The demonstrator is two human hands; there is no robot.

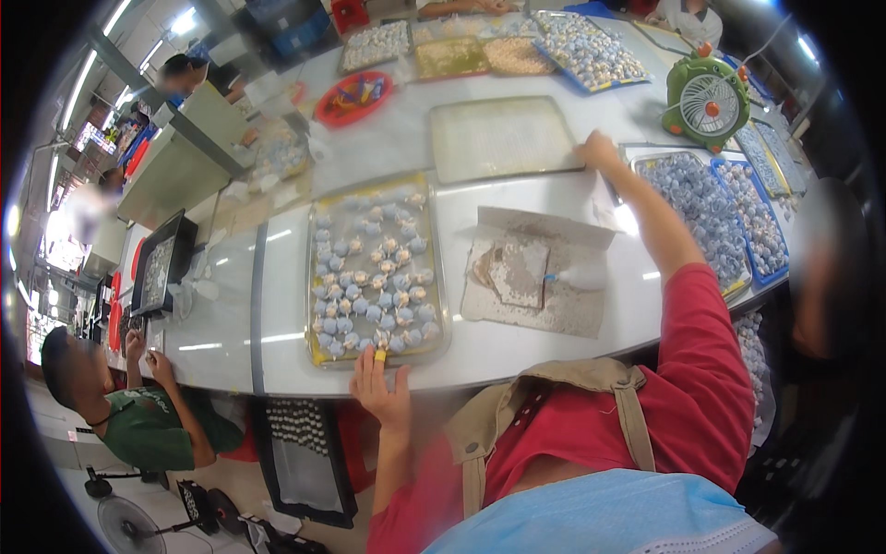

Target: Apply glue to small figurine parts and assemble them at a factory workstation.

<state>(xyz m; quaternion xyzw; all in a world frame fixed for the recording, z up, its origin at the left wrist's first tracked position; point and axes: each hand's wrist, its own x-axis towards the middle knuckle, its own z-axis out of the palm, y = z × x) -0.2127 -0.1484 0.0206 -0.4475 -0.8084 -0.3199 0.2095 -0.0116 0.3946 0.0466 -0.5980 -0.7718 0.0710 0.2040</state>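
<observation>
Your open left hand (pixel 380 390) touches the figurine tray (pixel 437 258), perhaps steadying it; your right hand (pixel 600 151) curls at the pale tray (pixel 503 138) to its left, grip unclear.

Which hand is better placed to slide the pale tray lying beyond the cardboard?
Right hand, probably: it is at the pale tray, while the left hand is at the tray of bluish pieces.

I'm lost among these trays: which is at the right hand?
The pale, bare tray: it alone has its corner at the right hand; the tray by the left hand holds blue pieces.
</observation>
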